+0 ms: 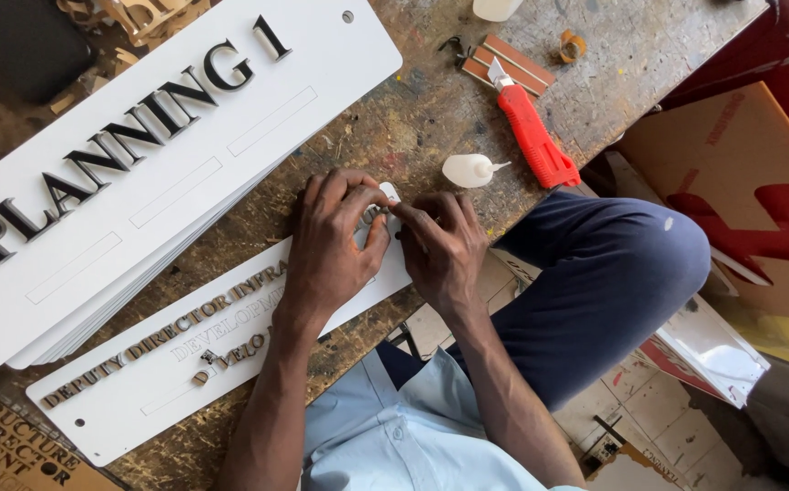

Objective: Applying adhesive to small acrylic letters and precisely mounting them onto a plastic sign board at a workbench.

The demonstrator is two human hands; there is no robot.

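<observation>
A small metal letter (374,215) is pinched between the left hand (331,245) and right hand (438,244) over the right end of the white sign plate (121,400). Misalignment is likely if a fingertip slips; the glue bottle (469,170) lies near.

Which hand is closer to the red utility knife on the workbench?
The right hand. It sits just below and left of the red utility knife, with the small white glue bottle between them. The left hand lies farther left, resting on the white sign plate.
</observation>
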